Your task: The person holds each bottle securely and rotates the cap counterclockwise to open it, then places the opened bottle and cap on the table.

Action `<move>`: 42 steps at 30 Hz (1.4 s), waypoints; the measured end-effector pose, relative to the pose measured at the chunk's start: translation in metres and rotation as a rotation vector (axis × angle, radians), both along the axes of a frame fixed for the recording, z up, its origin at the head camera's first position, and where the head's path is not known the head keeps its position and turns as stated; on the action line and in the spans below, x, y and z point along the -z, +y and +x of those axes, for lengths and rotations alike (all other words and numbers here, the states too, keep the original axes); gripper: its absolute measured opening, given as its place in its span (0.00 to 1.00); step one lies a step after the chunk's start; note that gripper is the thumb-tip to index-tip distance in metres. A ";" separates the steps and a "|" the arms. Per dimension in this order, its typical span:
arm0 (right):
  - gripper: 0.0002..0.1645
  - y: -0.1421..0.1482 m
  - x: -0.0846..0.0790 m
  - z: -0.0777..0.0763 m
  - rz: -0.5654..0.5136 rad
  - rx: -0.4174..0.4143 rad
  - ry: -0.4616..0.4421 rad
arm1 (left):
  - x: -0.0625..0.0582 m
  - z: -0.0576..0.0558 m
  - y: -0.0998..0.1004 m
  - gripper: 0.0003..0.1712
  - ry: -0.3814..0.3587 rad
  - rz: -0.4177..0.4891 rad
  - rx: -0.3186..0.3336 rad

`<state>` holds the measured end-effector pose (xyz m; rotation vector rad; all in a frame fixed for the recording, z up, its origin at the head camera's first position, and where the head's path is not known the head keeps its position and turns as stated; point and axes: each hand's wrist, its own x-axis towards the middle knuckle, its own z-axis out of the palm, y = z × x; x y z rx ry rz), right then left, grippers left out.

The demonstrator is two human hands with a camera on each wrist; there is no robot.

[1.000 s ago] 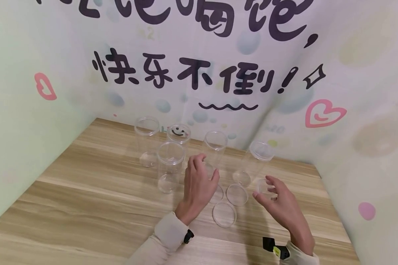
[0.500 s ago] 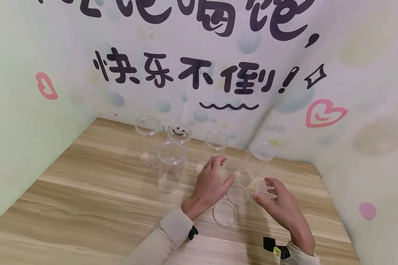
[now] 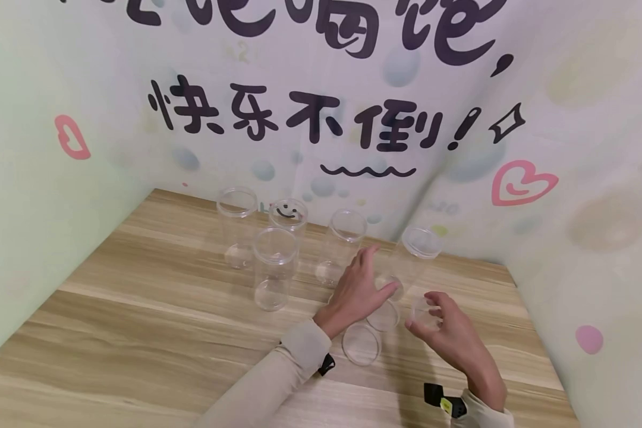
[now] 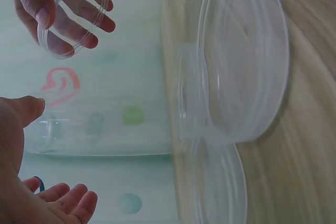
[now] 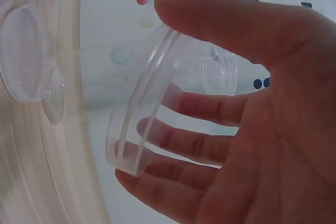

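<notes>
My right hand point(image 3: 455, 333) pinches a clear round plastic lid point(image 5: 142, 103) between thumb and fingertips, holding it on edge above the table. My left hand point(image 3: 355, 291) reaches across to the right with thumb and fingers spread and nothing between them. Just beyond its fingers stands a tall clear plastic jar point(image 3: 419, 249), its top looking cloudier than the others. Two clear lids lie flat below the left hand, a nearer lid point(image 3: 361, 345) and a farther lid point(image 3: 385, 315). In the left wrist view, a lid point(image 4: 247, 56) on the table looms large beside the hand.
Several tall clear jars stand to the left: a back left jar point(image 3: 238, 229), a front jar point(image 3: 276, 270), a jar point(image 3: 348, 229) right behind my left hand. The wooden table point(image 3: 155, 345) meets a printed back wall point(image 3: 321, 77) close behind them.
My left hand has moved right, from beside the middle jar toward the rightmost jar. The right hand stays nearly in place with its lid, dipping slightly.
</notes>
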<state>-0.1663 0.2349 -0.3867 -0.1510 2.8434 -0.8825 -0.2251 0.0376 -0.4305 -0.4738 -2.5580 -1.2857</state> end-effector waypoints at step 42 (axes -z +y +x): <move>0.41 0.004 0.020 -0.001 0.014 -0.032 -0.058 | 0.006 -0.043 0.055 0.62 -0.191 0.071 -0.032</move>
